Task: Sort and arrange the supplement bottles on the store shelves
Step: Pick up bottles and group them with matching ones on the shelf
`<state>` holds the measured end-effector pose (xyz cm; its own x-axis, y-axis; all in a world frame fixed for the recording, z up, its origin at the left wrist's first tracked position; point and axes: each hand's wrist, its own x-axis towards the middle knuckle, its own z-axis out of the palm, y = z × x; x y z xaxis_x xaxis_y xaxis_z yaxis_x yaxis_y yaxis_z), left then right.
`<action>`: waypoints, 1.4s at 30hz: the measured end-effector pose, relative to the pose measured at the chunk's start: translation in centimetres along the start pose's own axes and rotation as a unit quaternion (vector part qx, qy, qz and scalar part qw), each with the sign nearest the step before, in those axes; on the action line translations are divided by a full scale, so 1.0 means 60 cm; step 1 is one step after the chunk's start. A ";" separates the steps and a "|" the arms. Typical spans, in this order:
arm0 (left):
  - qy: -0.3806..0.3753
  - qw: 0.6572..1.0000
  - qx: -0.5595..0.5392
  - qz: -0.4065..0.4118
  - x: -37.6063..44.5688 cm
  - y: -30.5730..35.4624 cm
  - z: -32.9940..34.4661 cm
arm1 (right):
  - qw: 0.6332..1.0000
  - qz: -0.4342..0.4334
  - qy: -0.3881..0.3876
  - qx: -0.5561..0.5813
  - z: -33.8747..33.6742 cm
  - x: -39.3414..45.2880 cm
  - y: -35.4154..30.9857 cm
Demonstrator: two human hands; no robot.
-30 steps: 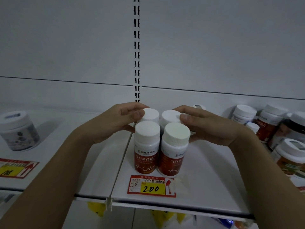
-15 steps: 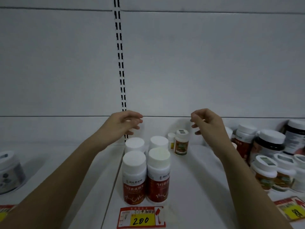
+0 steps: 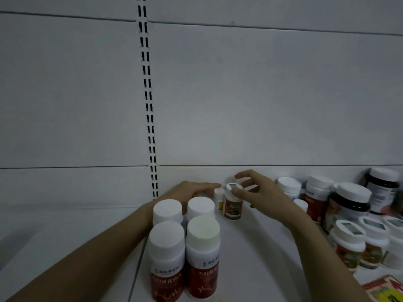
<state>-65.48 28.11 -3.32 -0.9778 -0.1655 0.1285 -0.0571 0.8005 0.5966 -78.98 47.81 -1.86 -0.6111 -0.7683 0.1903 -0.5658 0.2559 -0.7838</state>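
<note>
A: Anything legible on the two front red bottles (image 3: 184, 264)?

B: White Chinese characters on each red label, with a heartbeat-style line beneath; too blurred to read for certain.

A: And the price tag (image 3: 387, 290) at the lower right shelf edge?

B: Yellow with red, cut off by the frame; a handwritten figure that may be 98. The small jars' (image 3: 234, 207) labels are illegible
</note>
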 end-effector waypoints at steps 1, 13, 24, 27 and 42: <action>-0.005 1.000 0.016 -0.004 0.006 -0.001 0.006 | 1.000 -0.001 -0.009 -0.007 0.000 0.000 0.002; 0.048 0.996 -0.070 0.000 0.021 -0.025 0.017 | 1.000 0.016 -0.005 -0.017 -0.003 0.004 0.009; 0.183 0.924 -0.333 0.051 -0.015 0.077 -0.083 | 0.976 0.015 0.062 0.210 -0.012 -0.008 -0.027; 0.190 0.907 -0.367 0.076 -0.036 0.114 -0.112 | 0.959 -0.002 0.075 0.273 -0.026 -0.026 -0.067; 0.076 0.900 -0.392 0.176 -0.128 0.246 -0.204 | 0.948 0.003 0.048 0.315 -0.112 -0.124 -0.261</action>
<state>-56.32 34.14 14.18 -0.8653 -0.1062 0.4899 0.4683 0.1773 0.8656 -69.30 53.46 12.98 -0.6777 -0.7033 0.2146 -0.1389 -0.1640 -0.9766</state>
